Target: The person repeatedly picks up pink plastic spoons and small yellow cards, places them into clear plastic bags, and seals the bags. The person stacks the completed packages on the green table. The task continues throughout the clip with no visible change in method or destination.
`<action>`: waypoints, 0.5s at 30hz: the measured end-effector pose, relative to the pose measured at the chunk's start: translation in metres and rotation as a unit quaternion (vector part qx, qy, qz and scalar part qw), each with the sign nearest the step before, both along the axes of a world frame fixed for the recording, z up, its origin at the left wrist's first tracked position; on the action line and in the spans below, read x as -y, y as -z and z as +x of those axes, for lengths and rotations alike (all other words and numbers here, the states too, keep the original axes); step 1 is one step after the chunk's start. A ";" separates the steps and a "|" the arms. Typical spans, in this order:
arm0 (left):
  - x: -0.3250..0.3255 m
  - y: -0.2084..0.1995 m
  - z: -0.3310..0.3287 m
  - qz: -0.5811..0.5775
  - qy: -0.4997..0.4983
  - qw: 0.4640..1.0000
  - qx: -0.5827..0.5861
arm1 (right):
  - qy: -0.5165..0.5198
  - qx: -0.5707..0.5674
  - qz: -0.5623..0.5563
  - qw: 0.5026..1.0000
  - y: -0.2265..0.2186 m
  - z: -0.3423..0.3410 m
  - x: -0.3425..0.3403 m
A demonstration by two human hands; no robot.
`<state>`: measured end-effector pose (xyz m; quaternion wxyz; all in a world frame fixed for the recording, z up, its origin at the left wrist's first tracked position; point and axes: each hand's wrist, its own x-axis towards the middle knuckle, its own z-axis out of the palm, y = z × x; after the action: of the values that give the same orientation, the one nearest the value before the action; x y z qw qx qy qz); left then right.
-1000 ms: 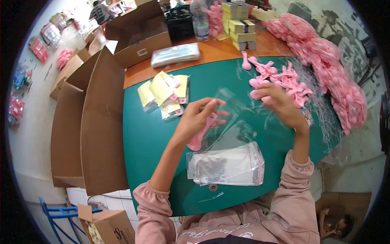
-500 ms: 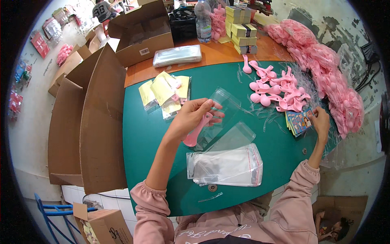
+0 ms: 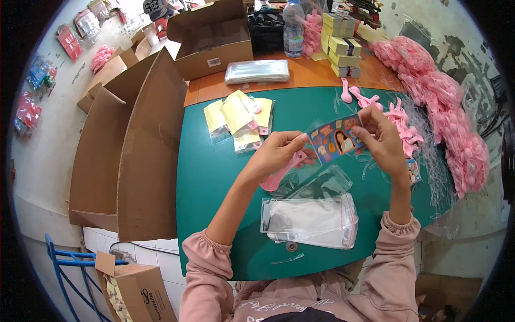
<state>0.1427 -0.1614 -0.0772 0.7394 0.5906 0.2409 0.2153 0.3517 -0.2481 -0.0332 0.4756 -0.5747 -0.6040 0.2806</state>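
Note:
My left hand (image 3: 280,154) is closed on a clear plastic bag, with a pink plastic spoon (image 3: 280,175) lying under its palm and fingers. Between finger and thumb, my right hand (image 3: 382,138) grips a blue printed card (image 3: 333,143). The card's left end meets the bag's upper edge beside my left fingertips; whether it is inside the opening I cannot tell. Below both hands lies a pile of clear plastic bags (image 3: 316,217) on the green table (image 3: 214,177). Behind my right wrist, the stack of cards (image 3: 412,170) is partly hidden.
Filled packets with yellow cards (image 3: 236,115) lie left of the hands. Loose pink spoons (image 3: 405,126) are heaped at right, beside long bags of spoons (image 3: 448,107). Cardboard boxes (image 3: 147,145) stand left. A water bottle (image 3: 293,29) and banded card stacks (image 3: 342,48) stand behind.
My right hand has picked a card from the stack and carried it left to the bag at my left hand. The whole view has shifted slightly.

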 end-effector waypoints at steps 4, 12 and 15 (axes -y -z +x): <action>-0.003 0.004 -0.004 0.017 0.006 1.000 -0.021 | 0.034 -0.003 0.010 0.999 -0.004 -0.009 0.000; -0.004 0.004 -0.003 0.023 0.019 0.999 -0.021 | 0.089 -0.091 0.049 0.991 0.011 -0.001 -0.001; -0.005 0.006 -0.002 0.029 0.013 0.999 -0.014 | 0.046 -0.071 0.042 0.995 0.022 -0.001 -0.002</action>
<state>0.1408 -0.1565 -0.0834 0.7215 0.6175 0.2371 0.2046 0.3504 -0.2458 -0.0549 0.5536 -0.5603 -0.5523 0.2731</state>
